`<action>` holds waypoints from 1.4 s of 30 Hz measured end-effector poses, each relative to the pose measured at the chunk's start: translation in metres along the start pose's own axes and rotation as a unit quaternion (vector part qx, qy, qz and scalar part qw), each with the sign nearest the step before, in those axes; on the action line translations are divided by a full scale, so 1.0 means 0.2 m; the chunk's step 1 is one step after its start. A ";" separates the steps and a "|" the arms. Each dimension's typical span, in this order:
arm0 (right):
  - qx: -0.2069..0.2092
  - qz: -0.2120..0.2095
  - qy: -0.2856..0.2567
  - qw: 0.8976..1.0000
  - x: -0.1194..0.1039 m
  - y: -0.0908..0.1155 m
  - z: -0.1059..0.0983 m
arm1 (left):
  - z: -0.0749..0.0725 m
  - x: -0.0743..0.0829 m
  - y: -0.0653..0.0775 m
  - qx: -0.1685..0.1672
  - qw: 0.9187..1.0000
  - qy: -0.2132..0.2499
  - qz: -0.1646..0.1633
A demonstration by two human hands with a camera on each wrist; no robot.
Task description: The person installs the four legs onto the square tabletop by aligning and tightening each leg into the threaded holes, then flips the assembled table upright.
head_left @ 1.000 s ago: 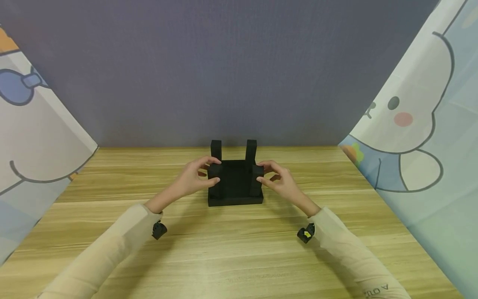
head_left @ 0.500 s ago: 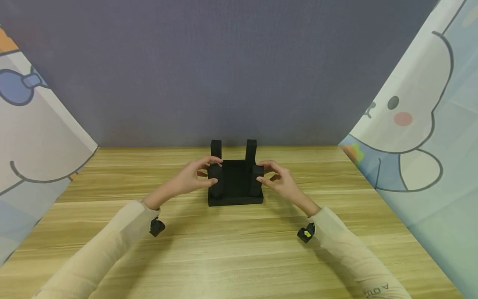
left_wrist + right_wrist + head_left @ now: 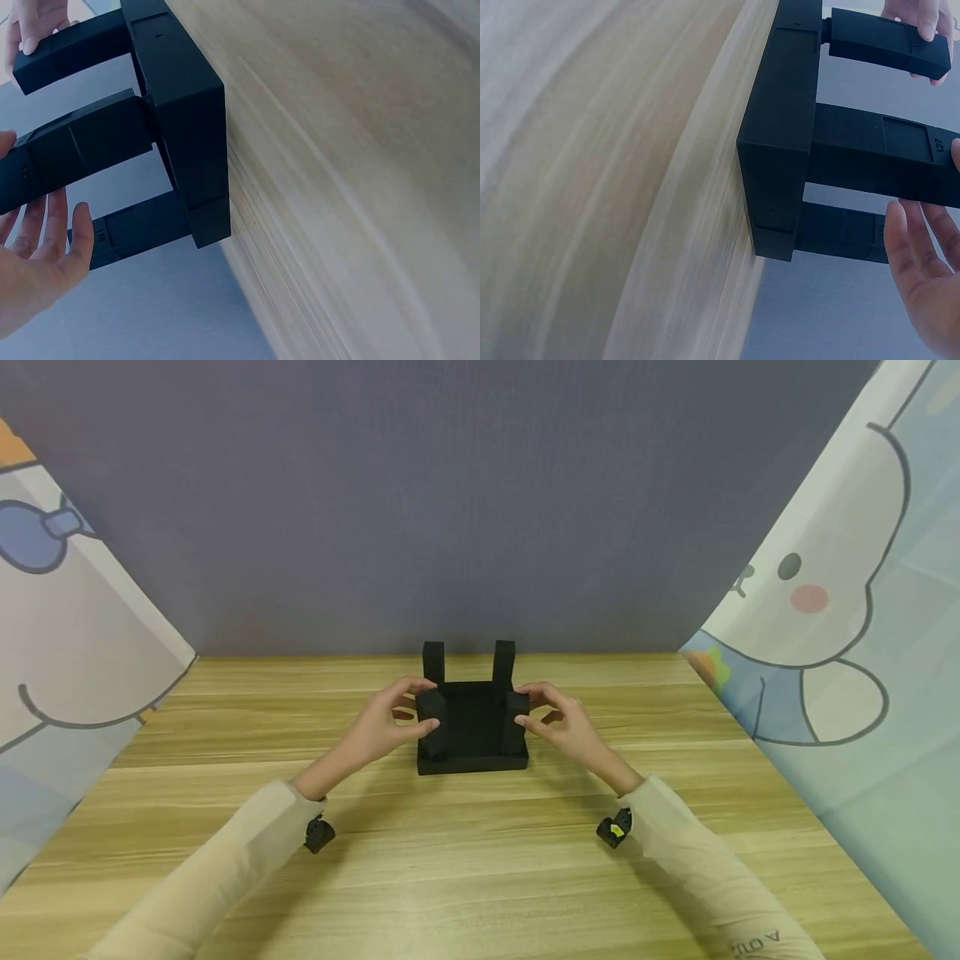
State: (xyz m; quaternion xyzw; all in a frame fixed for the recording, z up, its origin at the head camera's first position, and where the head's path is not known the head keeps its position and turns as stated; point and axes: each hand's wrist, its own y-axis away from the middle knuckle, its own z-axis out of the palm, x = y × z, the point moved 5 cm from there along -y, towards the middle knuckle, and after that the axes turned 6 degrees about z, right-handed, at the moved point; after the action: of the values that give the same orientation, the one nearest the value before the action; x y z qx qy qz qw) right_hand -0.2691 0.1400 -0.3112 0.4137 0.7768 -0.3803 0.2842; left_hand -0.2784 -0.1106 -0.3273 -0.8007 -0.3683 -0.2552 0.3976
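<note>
A black square base (image 3: 472, 765) lies on the table, with black block-like posts at its corners. My left hand (image 3: 378, 722) pinches the top of the front left post (image 3: 432, 706) between thumb and fingers. That post (image 3: 79, 154) leans slightly, and a narrow gap shows at its foot in the left wrist view. A short peg joins its foot to the base in the right wrist view. My right hand (image 3: 566, 727) pinches the top of the front right post (image 3: 517, 706), which stands upright and flush on the base (image 3: 784, 112).
Two back posts (image 3: 433, 664) rise behind the hands. A grey-blue panel (image 3: 480, 510) stands at the far edge of the wooden table (image 3: 480, 860). Cartoon-printed sheets (image 3: 847, 610) hang at both sides. Small black wrist cameras (image 3: 318, 834) sit below the cuffs.
My left hand has shifted slightly, and the front left post's top has moved a little to the left. My right hand keeps its place on the front right post.
</note>
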 end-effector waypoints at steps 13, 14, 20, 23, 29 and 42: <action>0.003 -0.002 -0.006 1.000 0.00 0.00 0.00 | -0.03 0.02 -0.05 -0.094 0.995 -0.001 0.030; 0.002 -0.002 -0.007 1.000 0.00 0.00 0.00 | -0.03 0.02 -0.06 -0.105 0.994 -0.002 0.029; -0.003 -0.001 -0.010 1.000 0.01 0.00 0.00 | -0.04 0.03 -0.07 -0.147 0.989 -0.005 0.025; -0.004 0.000 -0.010 1.000 0.01 0.00 0.00 | -0.04 0.03 -0.07 -0.150 0.989 -0.003 0.019; -0.003 0.000 -0.009 1.000 0.00 0.00 0.00 | -0.02 0.02 -0.06 -0.127 0.992 -0.009 0.003; -0.006 0.007 0.001 1.000 -0.01 0.00 0.00 | -0.02 0.04 -0.03 -0.052 0.998 -0.022 0.004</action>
State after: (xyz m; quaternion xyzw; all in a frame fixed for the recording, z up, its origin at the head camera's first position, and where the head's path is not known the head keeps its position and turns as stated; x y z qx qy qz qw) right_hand -0.2682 0.1396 -0.3095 0.4182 0.7762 -0.3732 0.2887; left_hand -0.2798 -0.1080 -0.3175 -0.8275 -0.3598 -0.2545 0.3480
